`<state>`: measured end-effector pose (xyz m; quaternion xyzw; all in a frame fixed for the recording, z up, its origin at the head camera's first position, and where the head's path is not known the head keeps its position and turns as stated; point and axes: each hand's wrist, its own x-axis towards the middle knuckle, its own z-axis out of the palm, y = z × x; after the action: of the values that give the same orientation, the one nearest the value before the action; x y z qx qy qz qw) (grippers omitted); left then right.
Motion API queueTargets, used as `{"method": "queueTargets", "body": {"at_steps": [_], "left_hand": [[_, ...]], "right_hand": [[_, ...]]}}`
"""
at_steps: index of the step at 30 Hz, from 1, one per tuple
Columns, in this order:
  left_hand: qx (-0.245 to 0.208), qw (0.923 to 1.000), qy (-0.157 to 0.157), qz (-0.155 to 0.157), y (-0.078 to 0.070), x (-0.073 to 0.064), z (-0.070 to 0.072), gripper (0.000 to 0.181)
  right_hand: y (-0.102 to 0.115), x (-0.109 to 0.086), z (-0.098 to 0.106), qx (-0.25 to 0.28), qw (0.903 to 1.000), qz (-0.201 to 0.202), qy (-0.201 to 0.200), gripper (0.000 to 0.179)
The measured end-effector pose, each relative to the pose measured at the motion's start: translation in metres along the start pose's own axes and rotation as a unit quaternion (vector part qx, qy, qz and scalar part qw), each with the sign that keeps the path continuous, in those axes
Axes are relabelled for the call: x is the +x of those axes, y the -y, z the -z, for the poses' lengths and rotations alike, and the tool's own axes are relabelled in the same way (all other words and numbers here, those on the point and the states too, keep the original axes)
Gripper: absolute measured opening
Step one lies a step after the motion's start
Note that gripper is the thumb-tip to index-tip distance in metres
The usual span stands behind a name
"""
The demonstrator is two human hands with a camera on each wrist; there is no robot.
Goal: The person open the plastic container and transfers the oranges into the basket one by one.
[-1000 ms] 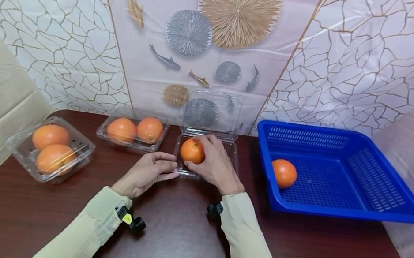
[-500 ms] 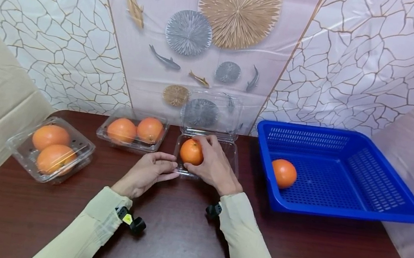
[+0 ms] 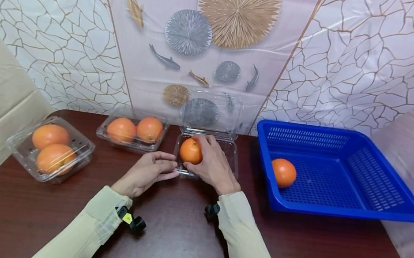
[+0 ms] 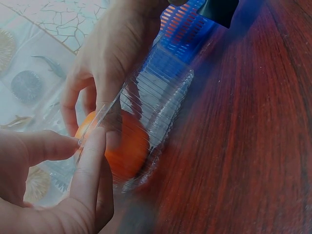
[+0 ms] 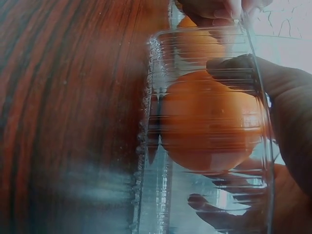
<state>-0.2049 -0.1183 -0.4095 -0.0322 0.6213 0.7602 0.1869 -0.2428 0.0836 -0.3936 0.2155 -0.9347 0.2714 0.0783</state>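
Note:
In the head view a clear plastic clamshell box (image 3: 232,154) stands at the table's far middle, its lid (image 3: 212,112) raised upright against the backdrop. My right hand (image 3: 215,166) grips an orange (image 3: 190,151) in the left part of the box's base, thumb in front and fingers behind. My left hand (image 3: 147,172) pinches the box's near left rim. Up close in the left wrist view, thumb and index finger of the left hand (image 4: 63,180) meet on that clear rim. Through the ribbed wall in the right wrist view, the orange (image 5: 209,122) shows between the fingers.
A blue perforated basket (image 3: 339,212) at the right holds one orange (image 3: 283,173). To the left stand two lidded clear boxes, one at the back (image 3: 130,145) and one nearer (image 3: 85,148), each with two oranges. A patterned cloth (image 3: 184,67) hangs behind the table.
My right hand and the orange have shifted very slightly left within the box. The left hand keeps its place on the rim.

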Motion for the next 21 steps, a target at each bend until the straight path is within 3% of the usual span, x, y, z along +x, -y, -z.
{"method": "queueTargets", "body": {"at_steps": [12,21], "left_hand": [[-0.002,1.0000,-0.002,0.000,-0.0004,-0.0002,-0.0006,0.042],[0.004,1.0000,-0.005,0.002,0.0007,0.0004,-0.0008,0.042]], "right_hand": [[0.0004,-0.0004,-0.0007,0.012,0.9997,-0.023,0.003,0.074],[-0.0003,-0.0008,0.0003,0.006,1.0000,-0.005,0.005,0.072]]}}
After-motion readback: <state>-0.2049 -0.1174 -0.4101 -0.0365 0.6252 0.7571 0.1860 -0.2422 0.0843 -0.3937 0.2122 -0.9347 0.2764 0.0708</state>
